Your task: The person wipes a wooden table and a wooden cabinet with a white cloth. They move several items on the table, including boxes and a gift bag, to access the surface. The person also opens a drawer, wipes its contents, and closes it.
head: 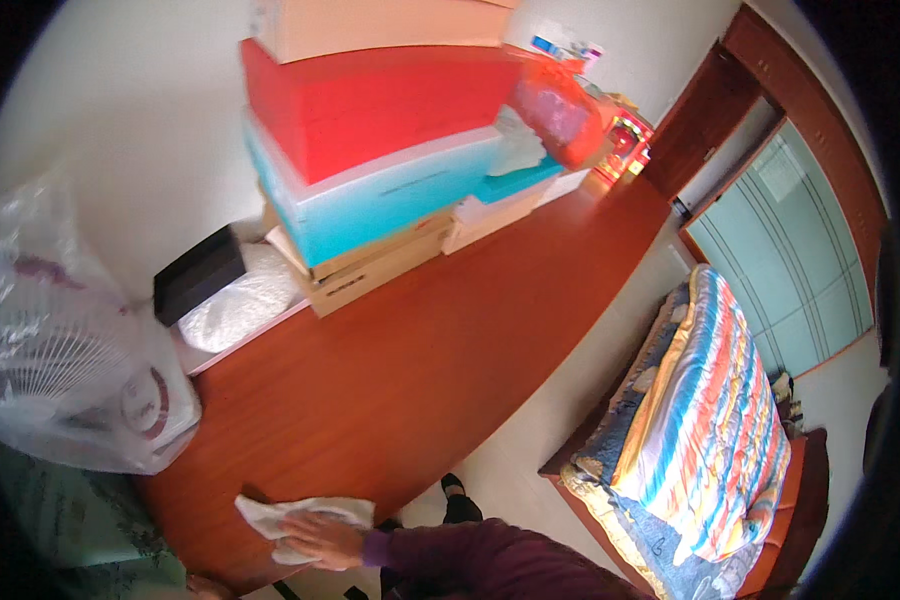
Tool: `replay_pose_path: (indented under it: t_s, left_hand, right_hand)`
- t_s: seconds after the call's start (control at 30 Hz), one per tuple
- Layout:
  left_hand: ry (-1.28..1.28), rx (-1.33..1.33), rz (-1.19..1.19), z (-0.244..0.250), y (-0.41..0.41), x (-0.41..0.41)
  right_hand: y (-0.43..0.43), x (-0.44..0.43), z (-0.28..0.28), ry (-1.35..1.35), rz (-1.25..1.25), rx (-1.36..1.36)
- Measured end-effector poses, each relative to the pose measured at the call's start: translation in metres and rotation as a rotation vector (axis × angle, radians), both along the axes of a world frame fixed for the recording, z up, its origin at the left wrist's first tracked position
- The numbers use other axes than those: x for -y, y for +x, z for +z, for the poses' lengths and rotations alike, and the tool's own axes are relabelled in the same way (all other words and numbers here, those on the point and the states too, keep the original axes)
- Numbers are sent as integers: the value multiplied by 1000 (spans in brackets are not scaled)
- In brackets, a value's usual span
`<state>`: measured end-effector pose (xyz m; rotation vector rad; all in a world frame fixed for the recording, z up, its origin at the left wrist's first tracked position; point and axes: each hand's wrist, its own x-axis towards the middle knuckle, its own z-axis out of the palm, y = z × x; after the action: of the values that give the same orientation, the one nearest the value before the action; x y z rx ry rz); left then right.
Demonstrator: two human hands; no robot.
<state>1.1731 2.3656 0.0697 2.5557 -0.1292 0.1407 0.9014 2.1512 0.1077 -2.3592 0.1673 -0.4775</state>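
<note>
My right hand (pixel 319 540), coming out of a dark maroon sleeve, lies flat with spread fingers on a crumpled white cloth (pixel 352 512). The cloth rests on the near end of a long reddish-brown wooden tabletop (pixel 420 360). Beneath my palm part of the cloth is hidden. Only a bit of my left hand (pixel 208 587) shows at the bottom rim, close to the tabletop's edge; its fingers are not clear. A small dark brown patch (pixel 255 493) shows just behind the cloth's upper left corner.
A plastic-wrapped fan (pixel 52 367) stands at left. Along the wall are a black tray (pixel 199 276), a cardboard box (pixel 382 266), a turquoise box (pixel 390 199), a red box (pixel 397 105) and a red plastic bag (pixel 559 112). Folded quilts (pixel 712 442) lie on a seat at right.
</note>
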Motion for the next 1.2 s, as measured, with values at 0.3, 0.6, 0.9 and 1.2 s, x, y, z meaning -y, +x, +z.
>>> replay_pose_path:
  t_s: [0.3,0.6,0.9,1.2]
  left_hand:
    - [368,226,-446,19,-119,100]
    - [399,258,-313,21,-167,148]
    - [337,299,-342,23,-170,145]
    - [341,300,-319,20,-170,150]
  right_hand:
    - [-224,257,121,-133,-662,93]
    - [-412,384,29,-249,-1384,-157]
    - [-344,332,-5,-371,-1425,-162]
    - [-165,191,17,-244,-1098,-219]
